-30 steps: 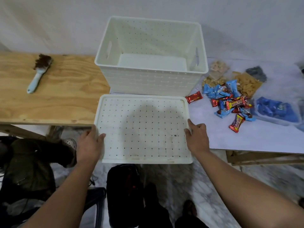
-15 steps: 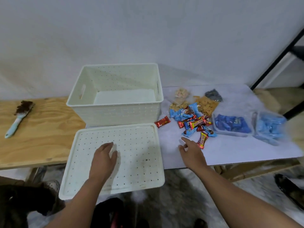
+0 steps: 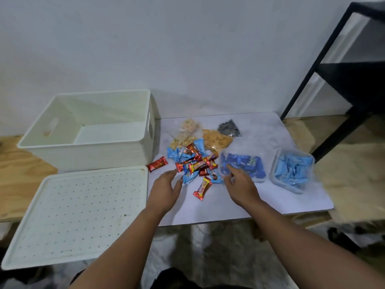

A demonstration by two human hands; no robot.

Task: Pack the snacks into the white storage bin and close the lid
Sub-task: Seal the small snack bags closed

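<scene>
The white storage bin (image 3: 41, 146) stands empty at the left, its perforated lid (image 3: 79, 215) flat in front of it and overhanging the table edge. Right of the bin lies a pile of red and blue wrapped snacks (image 3: 195, 163), with one red bar (image 3: 157, 163) apart near the bin and another (image 3: 202, 188) nearer me. My left hand (image 3: 164, 190) hovers open at the pile's near left edge. My right hand (image 3: 239, 184) is open, fingertips touching a clear tub of dark blue packets (image 3: 242, 165). Neither hand holds anything.
Clear bags of nuts (image 3: 186, 132), orange chips (image 3: 216, 140) and dark pieces (image 3: 229, 128) lie behind the pile. A second clear tub of light blue packets (image 3: 292, 171) sits at the right. A black metal shelf frame (image 3: 325, 76) rises at the far right.
Both hands left the lid and moved right to the snacks. The left hand crossed from the lid to the pile; the right reached the blue tub. The view swung right.
</scene>
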